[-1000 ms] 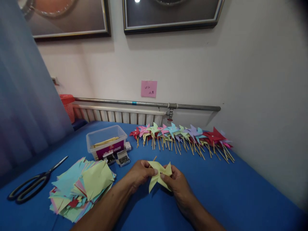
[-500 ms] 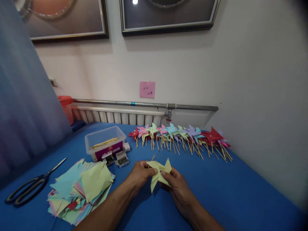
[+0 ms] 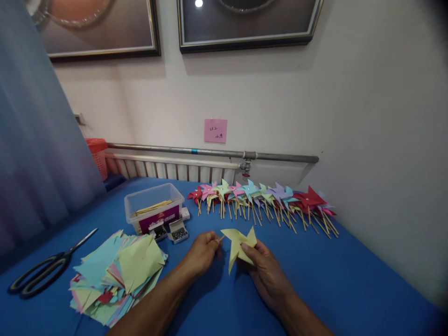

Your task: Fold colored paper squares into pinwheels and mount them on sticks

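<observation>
Pinched in my right hand [image 3: 264, 266] is a pale yellow paper pinwheel [image 3: 239, 242], my thumb pressing near its centre and the fingers behind it. My left hand [image 3: 205, 252], to the left of the pinwheel, is closed on a thin wooden stick [image 3: 221, 238]. Only a short end of the stick shows, pointing at the pinwheel's left blade; whether the two touch, I cannot tell. Beyond my left hand stand small open boxes, one [image 3: 178, 232] full of small metal pieces.
A pile of coloured paper squares [image 3: 119, 275] lies left of my forearm, with black-handled scissors [image 3: 49, 270] farther left. Behind it stands a clear plastic tub [image 3: 154, 207] of sticks. Finished pinwheels [image 3: 250, 189] line the back of the blue table, along the wall.
My left hand has come away from the paper, now closed on the stick beside it. The pinwheel has shifted slightly right and up in my right hand.
</observation>
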A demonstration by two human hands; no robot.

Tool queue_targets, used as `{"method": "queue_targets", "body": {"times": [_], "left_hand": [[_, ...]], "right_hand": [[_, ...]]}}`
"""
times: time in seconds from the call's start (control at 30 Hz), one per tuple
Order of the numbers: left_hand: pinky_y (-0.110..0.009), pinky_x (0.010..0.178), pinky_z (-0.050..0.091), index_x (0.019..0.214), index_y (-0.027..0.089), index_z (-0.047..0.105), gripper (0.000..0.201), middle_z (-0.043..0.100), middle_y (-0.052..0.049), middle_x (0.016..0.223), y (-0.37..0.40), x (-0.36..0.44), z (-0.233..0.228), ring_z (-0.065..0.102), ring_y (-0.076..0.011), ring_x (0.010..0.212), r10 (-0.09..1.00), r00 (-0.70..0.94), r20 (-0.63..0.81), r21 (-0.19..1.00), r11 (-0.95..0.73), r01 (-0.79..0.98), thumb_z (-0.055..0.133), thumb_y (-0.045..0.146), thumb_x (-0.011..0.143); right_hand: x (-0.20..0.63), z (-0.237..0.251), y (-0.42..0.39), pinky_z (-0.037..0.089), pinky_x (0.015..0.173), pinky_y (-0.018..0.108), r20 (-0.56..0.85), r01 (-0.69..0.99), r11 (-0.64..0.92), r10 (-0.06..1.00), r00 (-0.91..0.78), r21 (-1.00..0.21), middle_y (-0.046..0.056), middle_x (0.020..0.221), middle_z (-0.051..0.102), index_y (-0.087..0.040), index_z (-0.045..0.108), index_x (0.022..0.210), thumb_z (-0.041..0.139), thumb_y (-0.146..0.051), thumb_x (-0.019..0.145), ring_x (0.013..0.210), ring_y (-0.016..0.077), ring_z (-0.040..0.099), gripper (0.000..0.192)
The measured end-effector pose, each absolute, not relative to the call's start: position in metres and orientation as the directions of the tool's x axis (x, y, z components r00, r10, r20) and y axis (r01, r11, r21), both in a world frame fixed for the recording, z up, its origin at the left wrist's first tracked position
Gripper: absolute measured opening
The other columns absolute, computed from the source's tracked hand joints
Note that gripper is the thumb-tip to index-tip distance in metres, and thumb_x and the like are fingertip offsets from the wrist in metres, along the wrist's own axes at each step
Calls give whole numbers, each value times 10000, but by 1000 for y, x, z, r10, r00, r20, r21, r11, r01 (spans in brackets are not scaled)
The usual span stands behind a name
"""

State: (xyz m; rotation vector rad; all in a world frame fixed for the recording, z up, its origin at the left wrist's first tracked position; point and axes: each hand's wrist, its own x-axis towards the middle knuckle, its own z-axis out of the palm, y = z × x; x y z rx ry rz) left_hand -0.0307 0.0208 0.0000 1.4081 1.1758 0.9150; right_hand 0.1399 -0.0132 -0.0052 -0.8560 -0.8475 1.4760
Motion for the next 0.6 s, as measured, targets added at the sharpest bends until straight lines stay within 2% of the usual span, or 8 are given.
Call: {"method": "queue_targets", "body": {"times": [0.07, 0.13, 0.23, 0.33, 0.47, 0.6], "left_hand": [[-225, 541, 303, 705, 168, 583, 183, 548, 28, 603, 19, -29, -5, 430, -101, 545, 969, 244, 24, 962, -89, 260, 560, 327, 794], [-223, 561, 313, 720, 166, 615, 164, 539, 32, 617, 16, -26, -8, 452, -106, 583, 967, 246, 71, 954, -138, 268, 577, 312, 784], [-229, 535, 324, 736, 165, 607, 165, 534, 34, 609, 13, -22, -7, 451, -100, 535, 966, 259, 6, 983, -53, 178, 570, 321, 774], [-232, 487, 317, 747, 160, 588, 193, 561, 23, 599, 14, -21, -4, 447, -89, 455, 957, 280, -81, 992, 52, 112, 564, 350, 767], [-223, 448, 308, 748, 161, 566, 224, 575, 15, 574, 13, -21, 2, 446, -81, 401, 940, 324, -107, 992, 80, 96, 575, 384, 765], [-209, 429, 316, 765, 176, 534, 188, 586, 18, 562, 7, -18, 6, 483, -92, 388, 927, 349, -135, 987, 94, 130, 569, 360, 780]], "right_hand": [[141, -3, -13, 530, 763, 338, -32, -492, -61, 997, -66, -869, 62, 907, 761, -183, 723, 987, 823, -341, 716, 822, 223, 691, 330], [141, -2, -12, 538, 768, 348, -15, -492, -46, 998, -66, -870, 54, 900, 761, -190, 723, 991, 829, -333, 711, 825, 229, 698, 332], [143, -2, -11, 542, 782, 342, 3, -473, -31, 997, -72, -880, 45, 901, 761, -187, 726, 979, 841, -317, 700, 817, 220, 698, 329], [145, -6, -10, 547, 765, 327, -29, -513, -86, 993, -118, -854, 36, 873, 758, -185, 726, 951, 831, -299, 716, 785, 203, 691, 281], [147, -13, -7, 546, 718, 298, -72, -572, -147, 986, -153, -807, 14, 803, 744, -192, 721, 885, 837, -257, 712, 711, 170, 672, 218], [145, -14, -6, 540, 708, 289, -64, -585, -148, 985, -163, -798, 19, 829, 748, -193, 720, 933, 840, -258, 710, 741, 178, 677, 261]]}}
